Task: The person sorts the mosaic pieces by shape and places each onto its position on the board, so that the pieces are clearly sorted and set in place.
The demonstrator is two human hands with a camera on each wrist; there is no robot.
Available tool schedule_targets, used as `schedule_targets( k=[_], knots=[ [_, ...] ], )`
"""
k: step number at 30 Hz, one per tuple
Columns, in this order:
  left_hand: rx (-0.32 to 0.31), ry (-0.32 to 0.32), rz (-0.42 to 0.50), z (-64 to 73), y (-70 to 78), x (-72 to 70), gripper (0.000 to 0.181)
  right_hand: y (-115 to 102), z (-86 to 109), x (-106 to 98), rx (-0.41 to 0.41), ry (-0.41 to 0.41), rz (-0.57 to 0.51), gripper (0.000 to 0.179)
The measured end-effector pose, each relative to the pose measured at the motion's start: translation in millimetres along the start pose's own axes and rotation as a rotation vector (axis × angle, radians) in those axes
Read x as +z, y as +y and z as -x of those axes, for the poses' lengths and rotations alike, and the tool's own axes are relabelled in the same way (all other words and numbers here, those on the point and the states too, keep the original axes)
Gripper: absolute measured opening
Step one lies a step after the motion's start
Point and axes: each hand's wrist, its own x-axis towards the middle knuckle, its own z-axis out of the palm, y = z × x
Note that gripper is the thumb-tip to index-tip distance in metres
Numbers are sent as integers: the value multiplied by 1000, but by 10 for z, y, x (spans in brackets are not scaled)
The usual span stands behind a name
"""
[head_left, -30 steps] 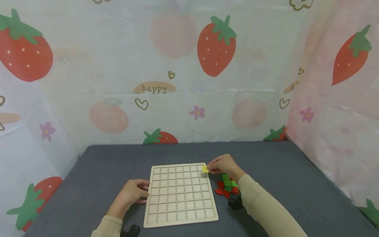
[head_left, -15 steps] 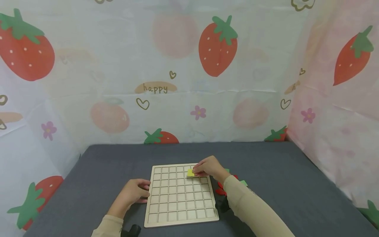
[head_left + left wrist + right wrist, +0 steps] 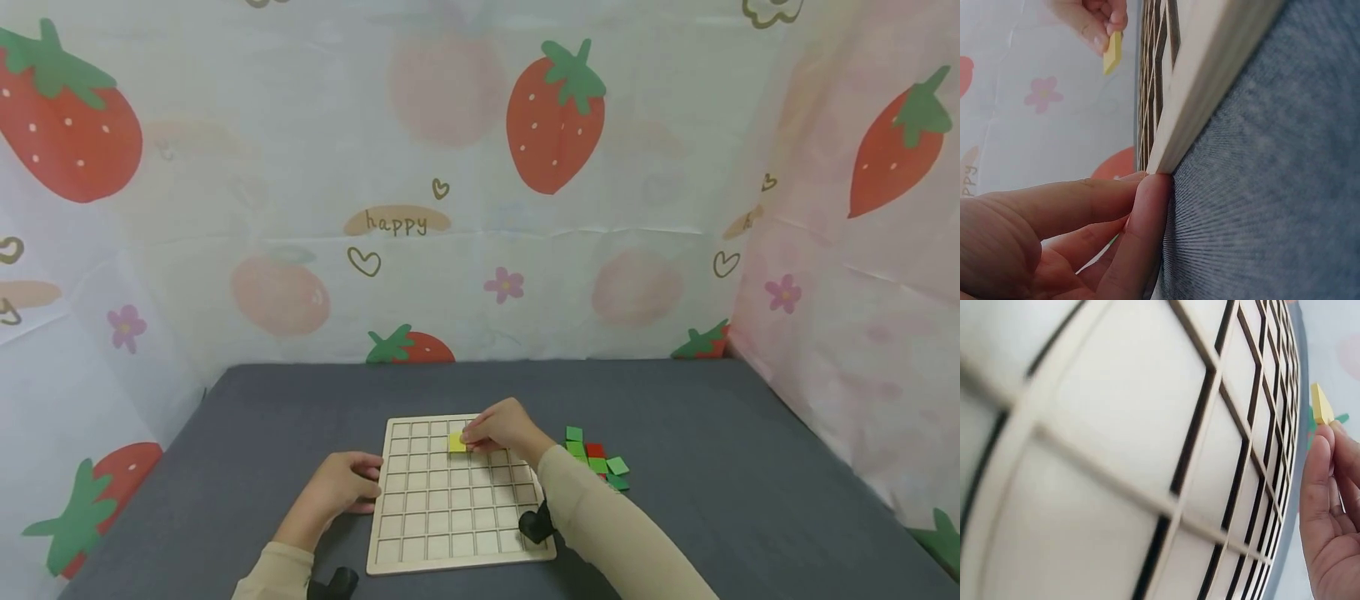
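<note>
Pinches a yellow tile [image 3: 456,442] at the fingertips of the right grip [image 3: 504,425], held clear above a gridded wooden board [image 3: 438,523] lying beneath that grip. Touches the board's edge, directly right of the left grip [image 3: 339,485], with loosely extended fingers. Has green and red pieces [image 3: 597,465] on the desk [image 3: 675,433], right of the right grip.

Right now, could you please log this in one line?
right hand: pinches yellow tile above board | left hand: touches board's left edge | red and green pieces: right of board
</note>
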Motion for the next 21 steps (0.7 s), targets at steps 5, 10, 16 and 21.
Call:
schedule_targets(
  k=[5, 10, 16, 21],
  knots=[
    [-2, 1, -3, 5, 8, -4, 47, -19, -31, 111, 1, -15, -18, 12],
    [-5, 4, 0, 12, 3, 1, 48, -30, -63, 220, 2, -16, -40, 12],
    [-7, -1, 4, 7, 4, 1, 48, -58, -79, 343, -8, -20, -22, 10],
    [-7, 2, 2, -1, 6, 2, 48, -95, -97, 427, -14, -36, -28, 9]
  ],
)
